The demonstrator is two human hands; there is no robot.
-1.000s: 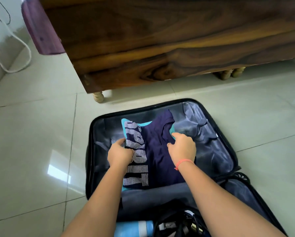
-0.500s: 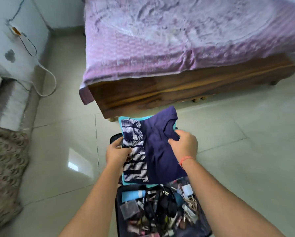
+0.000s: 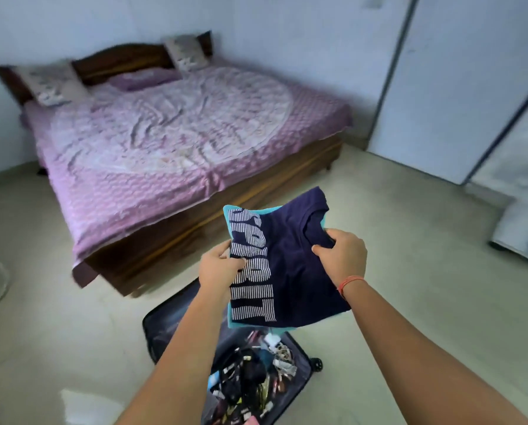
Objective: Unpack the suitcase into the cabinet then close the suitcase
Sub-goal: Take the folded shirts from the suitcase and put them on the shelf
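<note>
**Clothes lifted clear of case, view now up on room**

Since prev frame: the folded clothes have come up w/ both hands, and the cam has tilted up. I now see the whole bed, not just its foot end. The case has dropped to the bottom of the view.

Writing: big white pin-striped block letters run along the left side of the navy T-shirt (image 3: 290,271). Partly folded under at the top; I read approx "SPIRIT", not certain. No other labels legible.

Materials/shapes: navy tee is soft knit, folded to a rough rectangle, neckline toward the far right corner. A turquoise garment (image 3: 235,323) lies under it, showing only as a thin edge at left, top and bottom. Suitcase (image 3: 161,335) is dark, lies open on the pale glossy tile floor (image 3: 410,228); the near half is full of small mixed items, too blurred to name. One black wheel shows at its right side. Bed (image 3: 170,142) has a dark wood frame and a pink-purple patterned sheet.

Grip: left hand (image 3: 220,271) pinches the left edge of the stack, thumb on top across the lettering. Right hand (image 3: 342,259) is closed on the right edge by the neckline, thumb on top, orange band on the wrist. Stack is held in air above the case, clear of it.
</note>
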